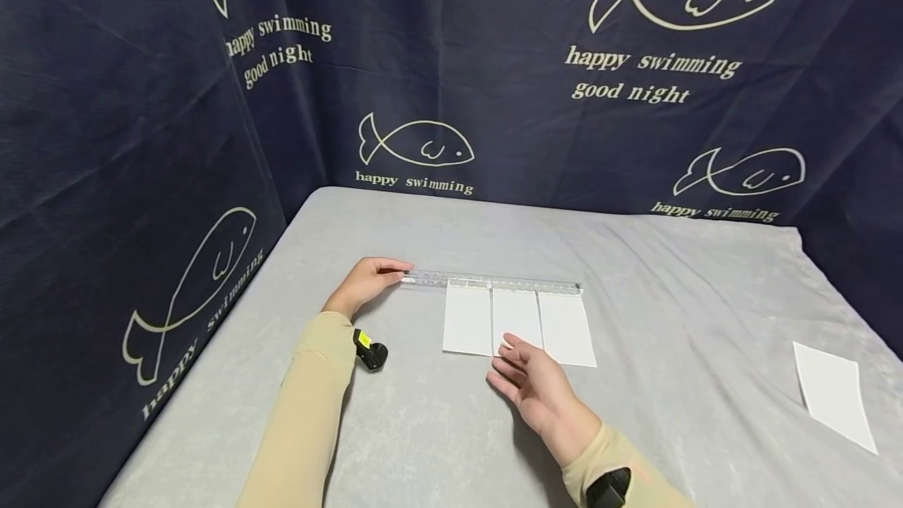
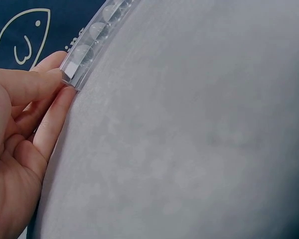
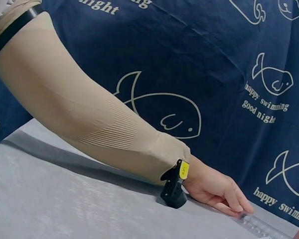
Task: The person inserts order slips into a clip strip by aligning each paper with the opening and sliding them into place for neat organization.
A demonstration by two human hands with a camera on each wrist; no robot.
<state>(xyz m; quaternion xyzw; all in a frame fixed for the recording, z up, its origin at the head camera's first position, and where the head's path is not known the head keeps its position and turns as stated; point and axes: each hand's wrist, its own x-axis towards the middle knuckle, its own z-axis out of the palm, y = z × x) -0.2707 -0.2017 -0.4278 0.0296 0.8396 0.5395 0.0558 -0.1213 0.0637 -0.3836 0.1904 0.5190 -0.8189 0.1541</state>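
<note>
Three white cards stand side by side on the cloth: a left card, a middle card and a right card, narrow gaps between them. A long clear plastic ruler lies along their far edges. At the ruler's left end, my left hand pinches it between thumb and fingers. The left wrist view shows the thumb on top of that end and round cut-outs in the ruler. My right hand is over the near edge of the middle card, fingers loosely bent and nothing held.
Another white card lies apart near the table's right side. A grey cloth with some creases covers the table. Dark blue curtains with fish drawings hang behind and at the left. Each wrist wears a small black camera.
</note>
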